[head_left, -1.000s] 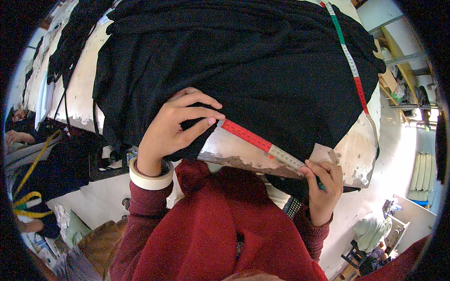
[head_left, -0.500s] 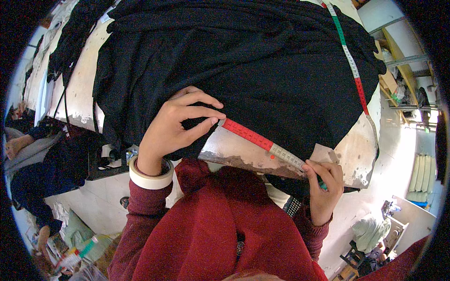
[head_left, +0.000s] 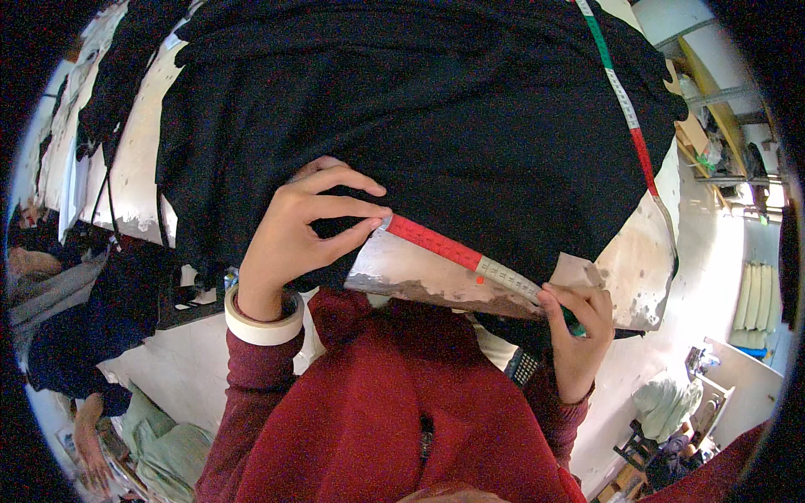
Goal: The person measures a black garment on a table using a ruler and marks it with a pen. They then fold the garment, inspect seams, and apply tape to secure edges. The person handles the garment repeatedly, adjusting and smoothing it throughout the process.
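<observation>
Two hands pin tape measure along black fabric edge: left hand pinching end, right hand gripping other; worn table beneath.

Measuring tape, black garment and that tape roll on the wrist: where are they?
measuring tape (head_left: 436, 243), head view, red stretch.
black garment (head_left: 470, 126), head view, middle of cloth.
masking tape roll (head_left: 264, 323), head view, outer band on left wrist.

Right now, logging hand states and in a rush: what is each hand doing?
Left hand: fingers pinching one end of the red, white and green measuring tape at the black fabric.
Right hand: closed on the tape.
</observation>
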`<state>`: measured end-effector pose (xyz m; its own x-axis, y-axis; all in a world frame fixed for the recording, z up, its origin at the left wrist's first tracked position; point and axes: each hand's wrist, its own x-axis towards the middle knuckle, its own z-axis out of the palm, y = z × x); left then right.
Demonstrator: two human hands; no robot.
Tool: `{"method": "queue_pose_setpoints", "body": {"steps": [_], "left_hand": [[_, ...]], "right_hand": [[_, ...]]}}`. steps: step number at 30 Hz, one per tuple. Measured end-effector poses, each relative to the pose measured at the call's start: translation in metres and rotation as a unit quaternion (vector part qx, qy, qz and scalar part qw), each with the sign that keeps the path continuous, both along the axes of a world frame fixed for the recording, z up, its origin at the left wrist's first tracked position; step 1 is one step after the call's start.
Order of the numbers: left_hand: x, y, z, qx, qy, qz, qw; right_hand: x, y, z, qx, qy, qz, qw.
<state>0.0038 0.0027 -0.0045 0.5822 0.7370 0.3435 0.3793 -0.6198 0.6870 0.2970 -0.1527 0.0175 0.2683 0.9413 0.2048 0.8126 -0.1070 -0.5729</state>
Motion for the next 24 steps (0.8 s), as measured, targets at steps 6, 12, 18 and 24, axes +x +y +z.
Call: {"method": "queue_pose_setpoints", "body": {"steps": [6, 12, 18, 24], "left_hand": [[0.003, -0.002, 0.004, 0.016, 0.032, 0.024, 0.999], [0.009, -0.002, 0.006, 0.021, 0.051, 0.027, 0.998], [0.010, -0.003, 0.009, 0.009, 0.066, 0.035, 0.997], [0.009, -0.002, 0.009, 0.013, 0.071, 0.032, 0.997]], "right_hand": [[0.003, 0.001, 0.000, -0.010, 0.042, -0.006, 0.999], [0.007, 0.000, -0.004, -0.017, 0.064, -0.009, 0.998], [0.008, -0.002, -0.008, -0.011, 0.052, -0.015, 0.998], [0.010, -0.004, -0.010, -0.016, 0.066, -0.010, 0.998]]}}
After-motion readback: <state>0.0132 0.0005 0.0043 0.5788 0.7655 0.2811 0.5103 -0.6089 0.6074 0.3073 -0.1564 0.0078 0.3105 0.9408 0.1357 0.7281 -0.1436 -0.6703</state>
